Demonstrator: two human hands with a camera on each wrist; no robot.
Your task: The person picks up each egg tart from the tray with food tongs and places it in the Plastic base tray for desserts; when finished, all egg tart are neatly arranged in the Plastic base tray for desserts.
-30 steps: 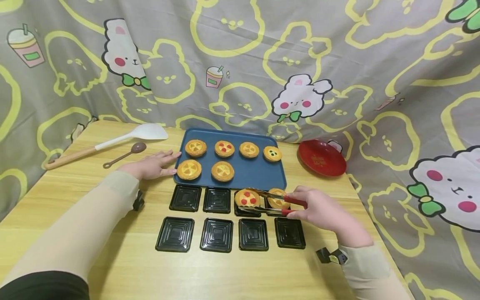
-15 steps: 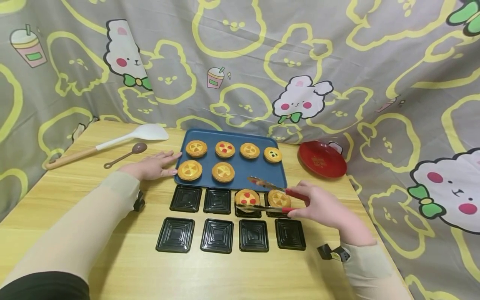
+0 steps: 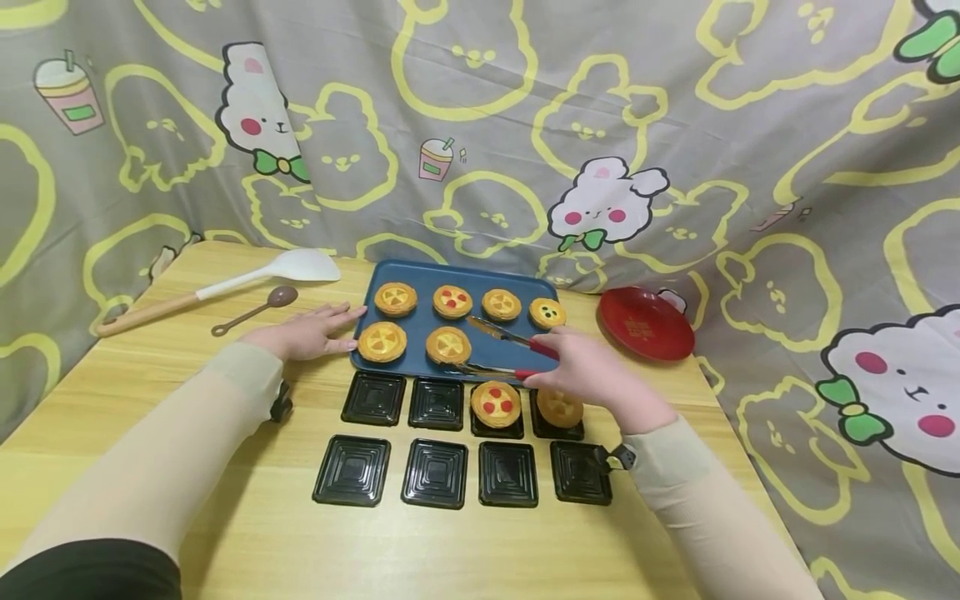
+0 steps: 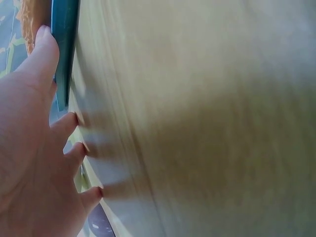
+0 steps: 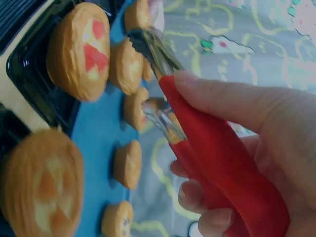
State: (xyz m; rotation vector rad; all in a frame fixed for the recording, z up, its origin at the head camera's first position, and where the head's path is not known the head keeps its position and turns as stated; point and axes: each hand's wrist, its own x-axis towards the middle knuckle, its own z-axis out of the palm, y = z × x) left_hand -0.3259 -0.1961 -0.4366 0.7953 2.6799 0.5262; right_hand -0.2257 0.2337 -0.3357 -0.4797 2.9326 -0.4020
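Note:
My left hand (image 3: 311,332) rests at the left end of the blue tray (image 3: 465,275), fingers spread, thumb at its rim (image 4: 64,54). In my right hand (image 3: 581,371) I grip red-handled tongs (image 5: 212,158). Their arms are spread apart over the tray's front right part, with nothing between the tips. The lower tip is close by a front-row egg tart (image 3: 448,345). Several other tarts sit on the tray, one with red pieces (image 3: 452,302). Below it, another red-topped tart (image 3: 497,405) and a plain yellow tart (image 3: 561,410) sit on small black square trays.
Several more black square trays (image 3: 352,471) stand in two rows before the blue tray. A white spatula (image 3: 303,265) with a wooden handle and a brown spoon (image 3: 281,297) lie at left. A red plate (image 3: 647,323) stands at right. A patterned curtain (image 3: 495,108) hangs behind.
The tongs have spread and let go of the red-topped tart, which stays on its black tray. My right hand has moved them up and left over the blue tray. The left hand stays put.

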